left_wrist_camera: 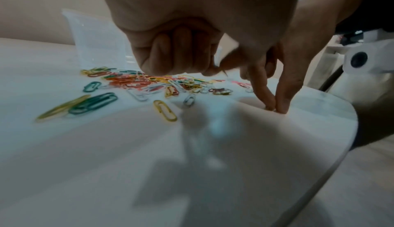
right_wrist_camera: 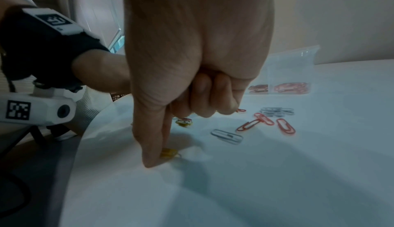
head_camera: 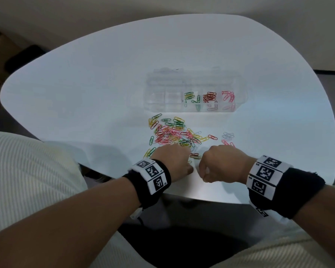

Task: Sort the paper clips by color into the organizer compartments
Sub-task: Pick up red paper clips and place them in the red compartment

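Observation:
A clear organizer [head_camera: 195,110] stands mid-table; its three right compartments hold green and yellow clips [head_camera: 190,96], dark red clips [head_camera: 209,97] and pink clips [head_camera: 228,96]. A mixed pile of paper clips [head_camera: 174,134] lies in front of it. My left hand [left_wrist_camera: 215,68] hovers curled over the pile's near edge, and a thin wire shape shows blurred at its thumb and forefinger. My right hand [right_wrist_camera: 158,159] points straight down at the table. Thumb and forefinger pinch a yellow clip [right_wrist_camera: 169,153] there, and the other fingers are curled in.
A few pale blue and pink clips [head_camera: 228,138] lie apart to the right of the pile. The white table's [head_camera: 104,84] near edge [head_camera: 201,198] runs just behind both wrists. Yellow and green clips [left_wrist_camera: 85,104] lie loose at the pile's left.

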